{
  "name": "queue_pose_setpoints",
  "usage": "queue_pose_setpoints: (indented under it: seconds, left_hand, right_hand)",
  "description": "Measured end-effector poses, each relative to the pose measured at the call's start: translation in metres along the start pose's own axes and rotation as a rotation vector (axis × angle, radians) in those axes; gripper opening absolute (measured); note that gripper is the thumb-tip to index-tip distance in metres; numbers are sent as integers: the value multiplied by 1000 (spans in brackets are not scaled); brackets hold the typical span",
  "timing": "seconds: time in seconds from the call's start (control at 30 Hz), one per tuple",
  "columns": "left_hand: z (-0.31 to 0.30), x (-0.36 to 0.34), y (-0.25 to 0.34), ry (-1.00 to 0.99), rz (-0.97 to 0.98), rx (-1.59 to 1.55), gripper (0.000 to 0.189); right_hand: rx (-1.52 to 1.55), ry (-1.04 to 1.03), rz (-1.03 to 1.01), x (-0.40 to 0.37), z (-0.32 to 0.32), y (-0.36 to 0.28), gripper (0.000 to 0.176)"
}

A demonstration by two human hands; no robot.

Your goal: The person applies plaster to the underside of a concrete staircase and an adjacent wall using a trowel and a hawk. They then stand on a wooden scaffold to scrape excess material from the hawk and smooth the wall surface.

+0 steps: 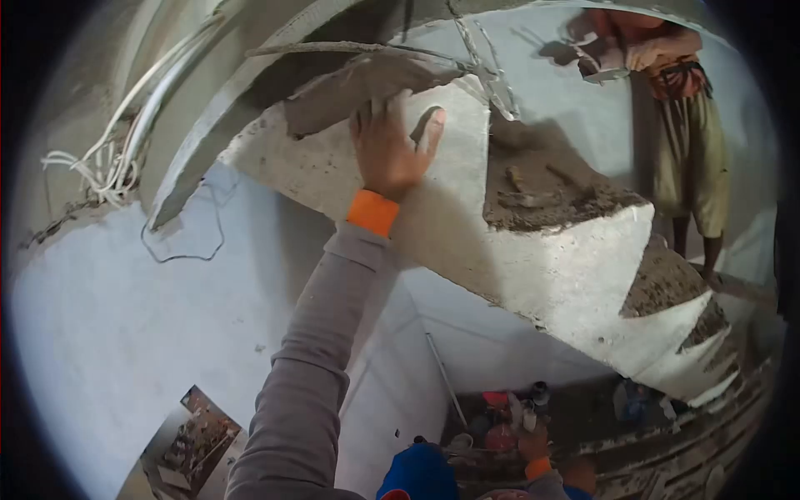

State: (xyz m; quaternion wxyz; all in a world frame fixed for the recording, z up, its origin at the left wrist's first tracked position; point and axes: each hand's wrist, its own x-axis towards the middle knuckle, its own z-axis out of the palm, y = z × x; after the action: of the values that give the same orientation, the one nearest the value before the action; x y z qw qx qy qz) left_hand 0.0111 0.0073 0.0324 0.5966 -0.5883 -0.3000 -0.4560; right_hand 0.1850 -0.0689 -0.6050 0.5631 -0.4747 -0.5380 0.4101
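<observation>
My left hand (390, 150) lies flat against the pale plastered side of a concrete staircase (550, 267), fingers spread and thumb pointing out to the right. The fingertips reach the edge of a dark, rough step surface (358, 92). Low in the view, my right hand (533, 443) is small, with fingers closed around a greyish thing (523, 412) whose kind I cannot make out. Both wrists have orange cuffs on grey sleeves. Dark debris covers the stair treads (558, 179).
A person (687, 142) stands on the stairs at upper right, holding a flat tool (604, 73). Loose white cables (125, 158) hang at left. A wire loop (187, 254) is on the white wall (125, 325). A red object (500, 437) and other clutter lie far below.
</observation>
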Motion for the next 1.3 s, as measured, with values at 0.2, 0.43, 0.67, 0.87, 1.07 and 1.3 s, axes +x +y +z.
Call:
queue_pose_setpoints:
  seconds: [0.2,0.43,0.67,0.87,1.07,1.3]
  left_hand:
    - [3,-2,-5,-40,16,42,51]
    - [4,-1,-4,-9,20,29,56]
    - [4,0,-4,-31,8,-1,54]
    - [1,-1,-7,-53,22,-3,62]
    - [-1,0,-8,-25,-96,-214,95]
    - [-10,13,-11,-170,-91,-151,90]
  right_hand:
    - [204,-119,240,5,0,-13,30]
    - [347,-44,461,13,12,18,34]
    - [378,-256,303,27,21,112,41]
    - [425,-143,303,10,17,-17,37]
    - [417,-130,200,20,20,-7,31]
    - [238,-65,84,15,21,10,31]
